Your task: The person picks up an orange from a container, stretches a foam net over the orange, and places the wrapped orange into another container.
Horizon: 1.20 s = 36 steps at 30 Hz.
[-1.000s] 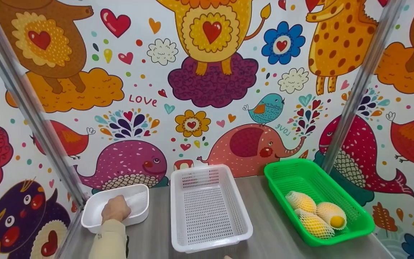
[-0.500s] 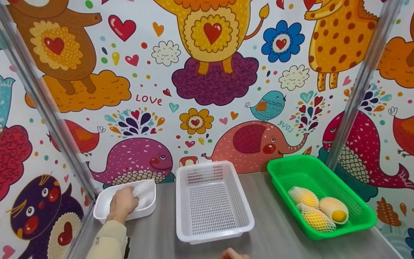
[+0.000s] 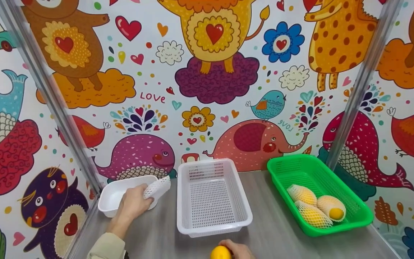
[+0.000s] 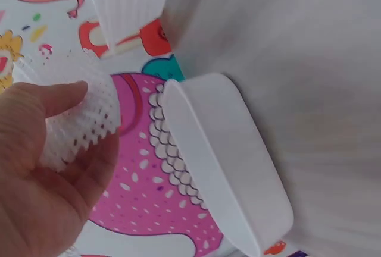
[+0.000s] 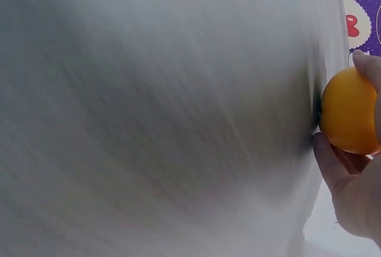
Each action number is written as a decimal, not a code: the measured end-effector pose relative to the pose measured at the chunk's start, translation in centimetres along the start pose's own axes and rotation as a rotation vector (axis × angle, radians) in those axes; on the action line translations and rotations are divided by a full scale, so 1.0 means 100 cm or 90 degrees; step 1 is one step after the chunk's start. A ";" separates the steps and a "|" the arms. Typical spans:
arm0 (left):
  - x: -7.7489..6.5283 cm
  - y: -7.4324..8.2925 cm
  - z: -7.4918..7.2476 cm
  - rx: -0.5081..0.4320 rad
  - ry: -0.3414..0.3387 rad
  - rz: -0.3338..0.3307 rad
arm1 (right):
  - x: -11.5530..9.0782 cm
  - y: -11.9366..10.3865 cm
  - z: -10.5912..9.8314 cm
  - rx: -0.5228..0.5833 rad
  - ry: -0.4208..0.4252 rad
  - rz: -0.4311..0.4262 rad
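Observation:
My left hand point(image 3: 135, 200) pinches a white foam net sleeve point(image 3: 157, 187) over the right end of the small white tub point(image 3: 113, 194). In the left wrist view the thumb lies across the foam net sleeve point(image 4: 77, 111), with the other fingers behind it. At the bottom edge of the head view, my right hand point(image 3: 239, 249) holds a smooth yellow-orange fruit point(image 3: 221, 253). The right wrist view has this fruit point(image 5: 348, 111) between thumb and fingers, low over the grey table; its exact kind cannot be told.
A white slotted basket point(image 3: 244, 201) with nothing in it stands mid-table. To its right, a green basket point(image 3: 363, 216) holds three yellow fruits point(image 3: 314, 215) in foam nets. Patterned walls with metal corner posts point(image 3: 358, 82) enclose the grey table point(image 3: 261, 208) at the back and sides.
My left hand has lifted the foam net sleeve up from inside the small tub and moved right. My right hand has come into view at the bottom with the yellow-orange fruit.

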State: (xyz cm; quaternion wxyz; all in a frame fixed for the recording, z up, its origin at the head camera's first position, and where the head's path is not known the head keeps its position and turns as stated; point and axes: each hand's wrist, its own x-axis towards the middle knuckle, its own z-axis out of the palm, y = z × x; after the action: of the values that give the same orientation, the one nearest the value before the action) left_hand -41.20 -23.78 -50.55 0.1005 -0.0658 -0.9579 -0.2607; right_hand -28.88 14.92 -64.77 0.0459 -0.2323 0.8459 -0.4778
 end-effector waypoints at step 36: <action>-0.098 0.085 0.073 -0.271 -0.177 0.190 | -0.007 -0.027 -0.018 -0.057 0.077 -0.096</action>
State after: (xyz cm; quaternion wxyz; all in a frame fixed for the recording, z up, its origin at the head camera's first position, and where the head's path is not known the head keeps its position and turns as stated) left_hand -31.31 -13.52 -54.77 -0.0105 -0.2610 -0.8659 -0.4267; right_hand -27.87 15.42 -61.64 -0.0516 -0.2680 0.8479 -0.4546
